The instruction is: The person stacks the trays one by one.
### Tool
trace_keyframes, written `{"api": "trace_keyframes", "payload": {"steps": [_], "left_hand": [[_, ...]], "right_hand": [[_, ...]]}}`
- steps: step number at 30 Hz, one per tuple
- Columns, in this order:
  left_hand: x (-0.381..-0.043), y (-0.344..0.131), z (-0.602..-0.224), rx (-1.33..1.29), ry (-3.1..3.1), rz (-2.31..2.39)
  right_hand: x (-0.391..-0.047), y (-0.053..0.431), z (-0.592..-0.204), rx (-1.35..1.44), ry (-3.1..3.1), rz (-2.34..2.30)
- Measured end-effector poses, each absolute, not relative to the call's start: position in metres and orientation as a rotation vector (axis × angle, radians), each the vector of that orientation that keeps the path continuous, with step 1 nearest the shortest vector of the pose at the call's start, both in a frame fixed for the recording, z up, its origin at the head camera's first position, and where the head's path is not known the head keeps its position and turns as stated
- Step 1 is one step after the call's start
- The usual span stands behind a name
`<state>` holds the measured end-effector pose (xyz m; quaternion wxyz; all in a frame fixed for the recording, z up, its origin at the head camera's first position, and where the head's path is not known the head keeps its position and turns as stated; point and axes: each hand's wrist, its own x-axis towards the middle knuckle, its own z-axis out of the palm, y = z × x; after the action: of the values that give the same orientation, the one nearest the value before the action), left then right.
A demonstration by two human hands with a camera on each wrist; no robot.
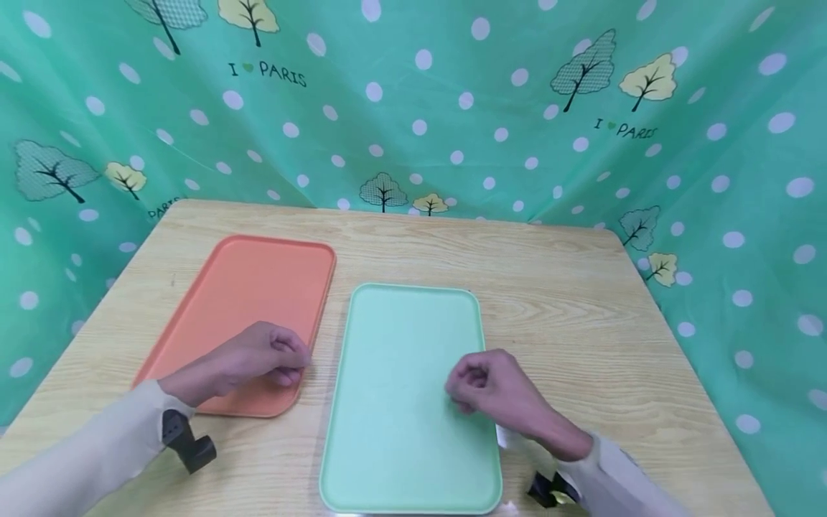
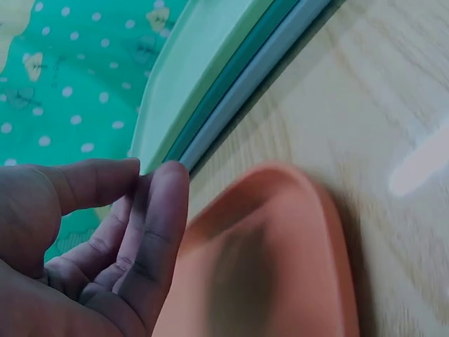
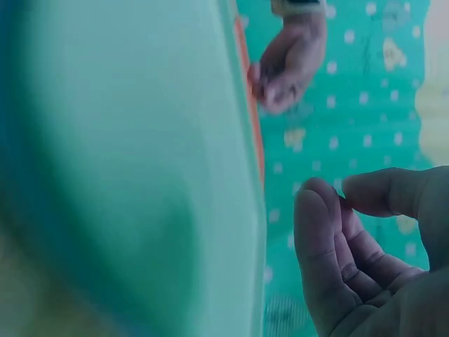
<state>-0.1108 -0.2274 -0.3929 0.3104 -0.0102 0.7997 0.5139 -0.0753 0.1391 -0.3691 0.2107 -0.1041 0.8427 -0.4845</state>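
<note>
An orange tray (image 1: pixel 258 287) lies at the left. My left hand (image 1: pixel 268 352) hovers over its near right part with loosely bent fingers and nothing between them. In the left wrist view the thumb and fingertips of this hand (image 2: pixel 116 246) come close together. Beside it, a light green tray (image 1: pixel 400 402) lies in the middle, and the left wrist view shows a teal rim (image 2: pixel 231 77) and a grey-blue rim (image 2: pixel 259 81) beneath it. Over its right edge hangs my right hand (image 1: pixel 494 388), fingers loosely curled, holding nothing; its thumb nears the fingertips in the right wrist view.
The trays rest on a wood-grain table (image 1: pixel 568 301). A green dotted cloth (image 1: pixel 439 108) with tree prints hangs behind and at both sides. A dark wrist camera (image 1: pixel 187 441) is on the left wrist, and another (image 1: pixel 549 492) is on the right.
</note>
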Motion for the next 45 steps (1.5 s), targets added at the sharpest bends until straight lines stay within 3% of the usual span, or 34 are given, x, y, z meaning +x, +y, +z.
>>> {"api": "trace_keyframes", "payload": {"steps": [15,45], "left_hand": [[-0.115,-0.274,-0.38,-0.074,2.237,1.296],[-0.142,-0.374,-0.401,-0.278,2.187,1.386]], "right_hand": [[-0.118,0.042,-0.36,-0.503,2.294,-1.278],[-0.163,-0.061,-0.394,-0.56,2.472,-1.038]]}}
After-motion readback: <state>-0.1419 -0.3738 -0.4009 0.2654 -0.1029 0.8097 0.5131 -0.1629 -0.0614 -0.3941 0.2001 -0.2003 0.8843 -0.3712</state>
